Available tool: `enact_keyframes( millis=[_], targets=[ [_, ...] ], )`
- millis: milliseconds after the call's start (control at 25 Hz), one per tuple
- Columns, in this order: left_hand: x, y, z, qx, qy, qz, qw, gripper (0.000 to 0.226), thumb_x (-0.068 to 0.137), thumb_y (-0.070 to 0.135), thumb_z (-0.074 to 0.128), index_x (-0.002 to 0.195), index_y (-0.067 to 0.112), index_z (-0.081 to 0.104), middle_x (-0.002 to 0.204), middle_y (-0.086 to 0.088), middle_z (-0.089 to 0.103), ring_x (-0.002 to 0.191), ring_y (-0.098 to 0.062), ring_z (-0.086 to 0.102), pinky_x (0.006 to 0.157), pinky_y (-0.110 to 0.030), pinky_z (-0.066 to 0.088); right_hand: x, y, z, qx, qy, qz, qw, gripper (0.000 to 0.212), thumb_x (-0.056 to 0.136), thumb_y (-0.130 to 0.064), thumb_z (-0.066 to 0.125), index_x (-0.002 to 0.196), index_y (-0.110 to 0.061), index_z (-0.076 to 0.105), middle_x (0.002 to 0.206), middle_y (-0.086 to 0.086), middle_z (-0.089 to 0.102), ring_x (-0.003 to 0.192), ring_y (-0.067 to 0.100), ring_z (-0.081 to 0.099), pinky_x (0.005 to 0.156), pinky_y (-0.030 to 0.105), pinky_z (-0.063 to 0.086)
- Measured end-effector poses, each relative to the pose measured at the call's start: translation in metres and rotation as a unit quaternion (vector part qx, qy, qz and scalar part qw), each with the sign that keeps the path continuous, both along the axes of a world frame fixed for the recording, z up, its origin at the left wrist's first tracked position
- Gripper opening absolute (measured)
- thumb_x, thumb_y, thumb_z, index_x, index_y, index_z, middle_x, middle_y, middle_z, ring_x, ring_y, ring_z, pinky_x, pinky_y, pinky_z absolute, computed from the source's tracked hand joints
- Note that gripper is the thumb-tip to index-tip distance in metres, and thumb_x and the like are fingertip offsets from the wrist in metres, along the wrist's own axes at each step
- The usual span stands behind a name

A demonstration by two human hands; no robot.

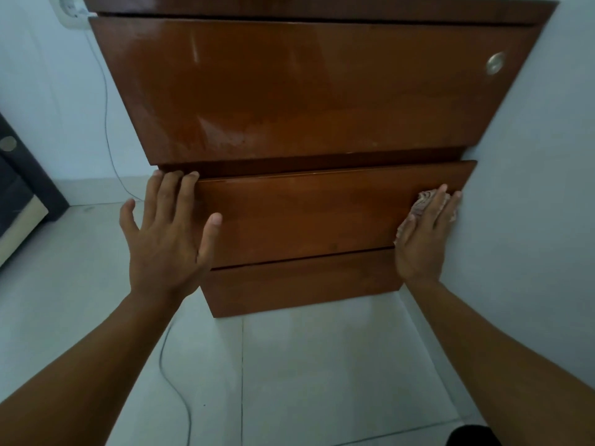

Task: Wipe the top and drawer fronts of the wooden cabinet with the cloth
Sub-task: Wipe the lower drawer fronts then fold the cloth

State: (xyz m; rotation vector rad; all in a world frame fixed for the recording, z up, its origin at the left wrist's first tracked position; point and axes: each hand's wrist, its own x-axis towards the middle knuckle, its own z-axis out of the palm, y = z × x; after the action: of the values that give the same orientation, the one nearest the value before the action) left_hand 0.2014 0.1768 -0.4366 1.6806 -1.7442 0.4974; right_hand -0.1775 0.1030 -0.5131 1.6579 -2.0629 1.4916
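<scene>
The wooden cabinet [306, 91] fills the upper view, glossy brown, with three drawer fronts stacked below its top edge. My left hand [167, 233] lies flat with straight fingers on the left end of the middle drawer front [306, 217], fingertips at its upper edge. My right hand [425, 233] presses a small pinkish patterned cloth [421, 204] flat against the right end of that same drawer, next to the wall. Most of the cloth is hidden under the palm. The bottom drawer front [302, 284] sits just below.
A white wall [531, 188] borders the cabinet on the right. A round metal lock [495, 63] sits on the top drawer. A wall socket [69, 8] and thin cable [106, 123] are at left, trailing over the pale tiled floor [322, 365]. Dark furniture [22, 188] stands far left.
</scene>
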Motion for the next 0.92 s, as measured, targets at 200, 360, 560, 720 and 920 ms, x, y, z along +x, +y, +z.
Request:
enact_keyframes(
  millis=[200,360,560,720,920],
  targets=[
    [0.001,-0.001,-0.001,0.008,-0.014,0.007,1.0,0.07,0.101,0.059,0.026,0.157,0.017,0.029,0.167,-0.009,0.025,0.157,-0.026,0.013,0.121,-0.064,0.011,0.044,0.017,0.057,-0.172,-0.055,0.022,0.983,0.048,0.105,-0.009,0.052,0.153,-0.011,0.046,0.146,0.022,0.041,0.132,0.01,0.042,0.113,0.007,0.024],
    [0.0,-0.002,-0.004,0.012,-0.006,0.011,1.0,0.071,0.1,0.059,0.026,0.158,0.019,0.026,0.169,-0.007,0.019,0.158,-0.026,0.009,0.121,-0.065,0.008,0.102,0.01,0.112,-0.22,0.135,0.176,0.95,0.03,0.095,-0.01,0.065,0.125,-0.009,0.067,0.137,0.019,0.049,0.123,0.028,0.052,0.098,0.025,0.051],
    [0.003,0.0,-0.001,0.008,-0.011,0.008,1.0,0.07,0.101,0.059,0.026,0.158,0.018,0.028,0.166,-0.008,0.025,0.158,-0.026,0.011,0.121,-0.065,0.008,0.096,-0.007,0.117,-0.204,0.189,0.185,0.942,0.018,0.09,-0.011,0.072,0.107,-0.007,0.074,0.121,0.019,0.062,0.108,0.027,0.052,0.084,0.03,0.053],
    [0.001,0.0,0.0,0.013,-0.003,0.01,1.0,0.069,0.101,0.059,0.027,0.157,0.019,0.029,0.165,-0.007,0.028,0.157,-0.026,0.013,0.121,-0.065,0.008,0.032,-0.011,0.115,-0.179,0.14,0.133,0.965,0.017,0.09,-0.012,0.073,0.107,-0.006,0.073,0.121,0.021,0.059,0.109,0.033,0.058,0.09,0.028,0.05],
    [0.001,0.002,0.003,0.016,-0.012,0.008,1.0,0.069,0.101,0.059,0.028,0.157,0.019,0.03,0.164,-0.008,0.03,0.157,-0.026,0.014,0.12,-0.066,0.01,-0.028,-0.013,0.122,-0.174,-0.012,0.008,0.985,0.015,0.089,-0.013,0.071,0.102,-0.004,0.071,0.118,0.02,0.058,0.109,0.029,0.061,0.099,0.025,0.05]
  ],
)
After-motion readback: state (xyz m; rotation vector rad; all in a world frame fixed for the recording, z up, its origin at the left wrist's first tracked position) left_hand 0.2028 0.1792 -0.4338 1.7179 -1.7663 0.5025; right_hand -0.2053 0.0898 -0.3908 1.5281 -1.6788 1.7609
